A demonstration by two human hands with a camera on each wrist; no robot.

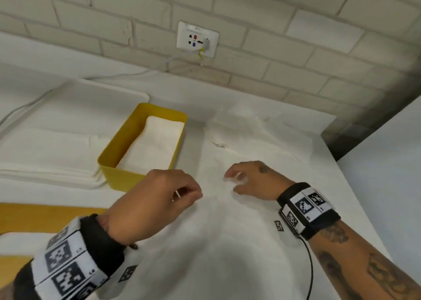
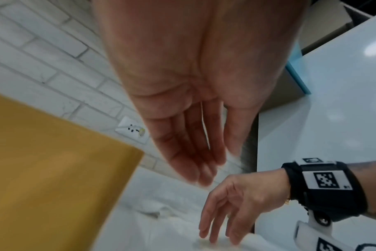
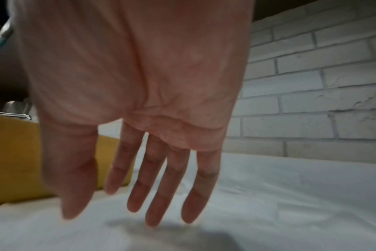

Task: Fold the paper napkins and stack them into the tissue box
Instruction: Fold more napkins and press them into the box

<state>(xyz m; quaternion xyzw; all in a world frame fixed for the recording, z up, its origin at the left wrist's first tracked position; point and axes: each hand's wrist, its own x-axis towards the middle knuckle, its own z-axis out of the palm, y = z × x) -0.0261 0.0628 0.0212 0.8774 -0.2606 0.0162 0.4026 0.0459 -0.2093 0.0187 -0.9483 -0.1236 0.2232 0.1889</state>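
Both our hands hover low over the paper napkins [image 1: 239, 220] spread across the bench [image 1: 355, 185], and neither holds anything. Our left hand [image 1: 159, 199] looks loosely curled from the head view, though its own wrist view shows the fingers [image 2: 189, 152] running fairly straight and close together, blurred. Our right hand [image 1: 252, 181] is relaxed, its fingers [image 3: 159, 186] straight and slightly spread just above the white sheet, casting a shadow on it; whether the tips touch the paper we cannot tell.

Just beyond our left hand stands the yellow tissue box [image 1: 114, 174], open at the top, with folded napkins [image 1: 157, 142] lying flat inside it. To the left of the box, further from our left hand, a stack of white napkins [image 1: 45, 158] rests on a white tray [image 1: 95, 90]. Ahead of our right hand the loose napkins are rumpled [image 1: 250, 126]. Beyond both hands, on the white brick wall [image 1: 296, 37], sits a socket [image 1: 197, 39] with a plug and a cable in it. Marker bands wrap both wrists.
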